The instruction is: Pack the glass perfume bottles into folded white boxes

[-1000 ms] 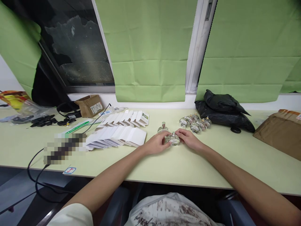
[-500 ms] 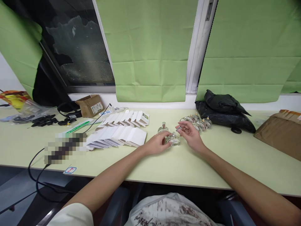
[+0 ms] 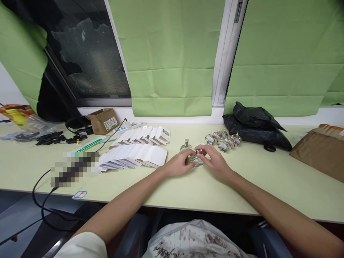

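On the table a round clear glass perfume bottle [image 3: 198,161] stands between my hands. My left hand [image 3: 177,163] grips its left side, thumb in front. A small silver cap [image 3: 198,151] is pinched in the fingers of my right hand [image 3: 216,162], right at the bottle's neck; whether it is seated there I cannot tell. Just behind my left fingers stands a second perfume bottle [image 3: 186,145] with a silver cap on. Farther back to the right, several more perfume bottles [image 3: 223,139] with gold-coloured tops are grouped together.
White cartons [image 3: 134,156] lie in two overlapping rows on the left. Black plastic bags [image 3: 255,127] and a large cardboard box [image 3: 319,152] sit on the right. A small open brown box [image 3: 102,121] stands by the window, and a cable [image 3: 41,179] hangs over the front edge.
My right hand has moved left and slightly down, bringing the silver cap to the bottle's neck. My left hand keeps its grip on the bottle.
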`<state>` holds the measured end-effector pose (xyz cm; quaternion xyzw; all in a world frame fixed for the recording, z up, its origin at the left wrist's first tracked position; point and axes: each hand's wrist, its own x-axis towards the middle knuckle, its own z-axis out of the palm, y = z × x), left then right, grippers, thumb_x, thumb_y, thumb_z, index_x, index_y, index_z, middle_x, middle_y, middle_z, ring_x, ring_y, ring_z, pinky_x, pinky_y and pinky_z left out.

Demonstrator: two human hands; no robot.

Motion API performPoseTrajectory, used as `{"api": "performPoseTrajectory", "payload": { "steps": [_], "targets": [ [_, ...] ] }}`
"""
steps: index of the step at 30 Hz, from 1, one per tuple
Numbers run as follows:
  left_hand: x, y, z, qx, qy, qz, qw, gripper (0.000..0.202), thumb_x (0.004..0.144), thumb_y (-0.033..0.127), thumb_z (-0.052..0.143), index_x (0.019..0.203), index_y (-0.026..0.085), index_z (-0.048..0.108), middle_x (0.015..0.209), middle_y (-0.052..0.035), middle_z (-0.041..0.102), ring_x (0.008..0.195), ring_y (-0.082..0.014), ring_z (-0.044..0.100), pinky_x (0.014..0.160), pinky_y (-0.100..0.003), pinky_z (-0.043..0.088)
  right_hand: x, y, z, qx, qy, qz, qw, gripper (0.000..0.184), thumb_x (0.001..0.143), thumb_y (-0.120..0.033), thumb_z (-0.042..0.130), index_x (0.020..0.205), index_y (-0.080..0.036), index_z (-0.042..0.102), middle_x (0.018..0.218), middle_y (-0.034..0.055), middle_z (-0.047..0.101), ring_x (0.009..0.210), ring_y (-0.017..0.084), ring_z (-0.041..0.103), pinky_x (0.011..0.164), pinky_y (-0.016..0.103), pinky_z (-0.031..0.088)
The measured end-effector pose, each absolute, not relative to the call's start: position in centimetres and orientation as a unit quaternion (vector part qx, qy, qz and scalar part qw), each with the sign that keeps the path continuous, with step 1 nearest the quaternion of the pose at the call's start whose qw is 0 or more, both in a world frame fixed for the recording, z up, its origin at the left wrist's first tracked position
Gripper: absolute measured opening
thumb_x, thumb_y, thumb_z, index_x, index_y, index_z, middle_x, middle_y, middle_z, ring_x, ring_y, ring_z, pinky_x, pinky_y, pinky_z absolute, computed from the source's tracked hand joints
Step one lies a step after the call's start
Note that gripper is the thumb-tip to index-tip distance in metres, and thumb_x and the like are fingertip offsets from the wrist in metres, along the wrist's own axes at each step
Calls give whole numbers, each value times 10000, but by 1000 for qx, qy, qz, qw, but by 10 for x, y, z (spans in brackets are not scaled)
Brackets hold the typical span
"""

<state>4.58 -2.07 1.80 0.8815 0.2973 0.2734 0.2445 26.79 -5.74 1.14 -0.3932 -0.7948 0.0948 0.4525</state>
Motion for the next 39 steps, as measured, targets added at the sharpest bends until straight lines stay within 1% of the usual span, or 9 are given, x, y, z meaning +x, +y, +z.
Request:
{"api": "performPoseTrajectory", "payload": {
  "steps": [2, 5, 8, 10, 14, 19, 24, 33, 39],
  "targets": [
    [46, -21, 18, 881, 299, 275, 243, 363, 973, 423, 593, 1279, 228, 605, 1109, -59, 677, 760, -166, 583, 709, -305, 484, 269, -56, 11, -397, -798, 93, 444, 267, 1058, -375, 520, 1297, -288, 602, 1199, 81, 680, 1012, 254, 616, 916, 425, 492],
    [46, -21, 18, 882, 295, 278, 241, 348, 973, 422, 593, 1261, 229, 615, 1098, -60, 675, 761, -168, 579, 709, -307, 485, 270, -55, 10, -397, -799, 88, 443, 265, 1042, -368, 550, 1286, -279, 604, 1149, 80, 679, 1014, 256, 609, 896, 418, 497],
    [46, -21, 17, 881, 293, 281, 242, 354, 971, 425, 595, 1265, 228, 620, 1076, -62, 677, 755, -172, 575, 712, -314, 488, 271, -54, 10, -392, -802, 85, 442, 253, 1040, -364, 552, 1270, -273, 606, 1118, 80, 680, 1008, 259, 608, 906, 425, 490],
    [46, -21, 17, 880, 292, 282, 244, 366, 971, 433, 594, 1273, 228, 619, 1068, -61, 679, 756, -173, 578, 718, -317, 493, 271, -53, 10, -394, -801, 88, 441, 250, 1040, -371, 550, 1262, -272, 609, 1106, 84, 679, 1003, 263, 607, 887, 423, 492],
    [46, -20, 17, 880, 290, 281, 249, 382, 972, 453, 596, 1279, 226, 611, 1099, -64, 680, 761, -170, 585, 730, -319, 498, 271, -52, 9, -398, -801, 94, 437, 238, 1043, -385, 544, 1237, -267, 616, 1069, 81, 676, 988, 260, 603, 860, 407, 492],
    [46, -20, 17, 879, 293, 281, 249, 374, 974, 454, 595, 1270, 227, 608, 1132, -68, 683, 772, -173, 589, 729, -316, 497, 271, -54, 11, -402, -804, 100, 426, 236, 1048, -382, 542, 1241, -268, 614, 1080, 77, 681, 991, 254, 593, 862, 396, 489],
    [46, -21, 18, 880, 295, 280, 244, 369, 977, 452, 591, 1270, 230, 616, 1099, -65, 685, 777, -181, 595, 735, -324, 497, 271, -54, 12, -405, -805, 96, 423, 248, 1053, -387, 530, 1252, -268, 621, 1073, 78, 681, 1004, 260, 586, 856, 401, 489],
    [45, -19, 16, 881, 293, 281, 242, 375, 976, 448, 594, 1282, 231, 614, 1144, -72, 684, 787, -181, 597, 745, -326, 504, 271, -55, 13, -413, -808, 103, 407, 235, 1063, -415, 508, 1201, -274, 635, 1064, 75, 667, 967, 259, 554, 851, 412, 499],
    [46, -18, 15, 882, 287, 284, 244, 368, 981, 451, 591, 1274, 230, 613, 1158, -70, 678, 780, -173, 594, 750, -324, 501, 272, -54, 12, -416, -807, 114, 403, 230, 1062, -413, 506, 1200, -275, 628, 1043, 72, 653, 949, 249, 552, 799, 384, 501]
  ]
}}
